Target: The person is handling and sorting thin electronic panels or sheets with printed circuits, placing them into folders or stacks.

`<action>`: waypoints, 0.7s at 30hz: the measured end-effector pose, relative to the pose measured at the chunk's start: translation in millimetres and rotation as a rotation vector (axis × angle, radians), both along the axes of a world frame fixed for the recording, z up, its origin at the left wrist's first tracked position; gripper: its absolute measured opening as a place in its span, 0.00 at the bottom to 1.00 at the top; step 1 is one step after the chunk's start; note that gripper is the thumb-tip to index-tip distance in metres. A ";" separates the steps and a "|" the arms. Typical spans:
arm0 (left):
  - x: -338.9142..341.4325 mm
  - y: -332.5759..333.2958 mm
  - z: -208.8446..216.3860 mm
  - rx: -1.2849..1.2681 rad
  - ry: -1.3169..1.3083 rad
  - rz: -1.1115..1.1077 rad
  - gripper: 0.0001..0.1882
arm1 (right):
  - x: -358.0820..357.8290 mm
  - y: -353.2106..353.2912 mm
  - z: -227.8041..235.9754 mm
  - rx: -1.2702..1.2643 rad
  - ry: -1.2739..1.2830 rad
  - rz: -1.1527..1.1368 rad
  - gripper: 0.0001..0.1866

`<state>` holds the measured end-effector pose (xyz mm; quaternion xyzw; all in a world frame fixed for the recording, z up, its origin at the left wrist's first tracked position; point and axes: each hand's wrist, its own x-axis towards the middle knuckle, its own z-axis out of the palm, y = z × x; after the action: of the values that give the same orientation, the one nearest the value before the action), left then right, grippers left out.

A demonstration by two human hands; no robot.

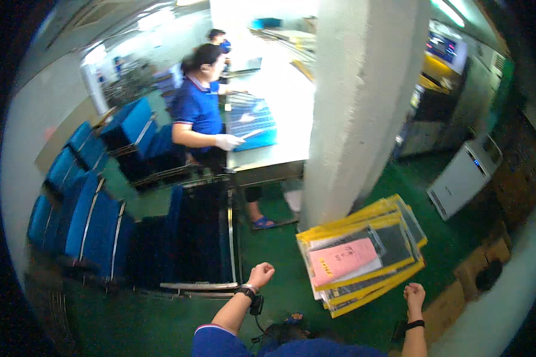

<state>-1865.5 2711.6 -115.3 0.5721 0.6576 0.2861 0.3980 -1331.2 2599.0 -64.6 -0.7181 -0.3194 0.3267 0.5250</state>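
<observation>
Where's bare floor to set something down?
Green floor shows between the square white pillar and the upright white appliance, and between the yellow-edged folder stack and the dark metal-railed rack. The left is crowded with blue racks.

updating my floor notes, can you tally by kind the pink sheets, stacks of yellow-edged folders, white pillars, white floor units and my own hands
Pink sheet: 1
Yellow-edged folder stack: 1
White pillar: 1
White floor unit: 1
Your left hand and right hand: 2
Total: 6
</observation>
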 end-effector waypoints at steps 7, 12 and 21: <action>-104.6 -244.8 -50.1 -0.191 0.155 0.896 0.11 | -142.7 153.5 -64.6 0.193 -0.539 0.675 0.07; -104.7 -603.7 -144.4 -1.121 0.533 0.936 0.15 | -333.2 95.7 -101.2 0.130 -0.182 1.391 0.05; 138.4 -779.8 -212.7 -1.342 0.570 1.603 0.12 | -499.6 52.8 -176.6 -0.077 -1.323 2.230 0.12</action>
<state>-1727.2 1931.8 -328.1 -0.3134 0.9309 -0.0987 0.1598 -1830.8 2651.8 -241.1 -0.1051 -0.9290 0.1795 -0.3060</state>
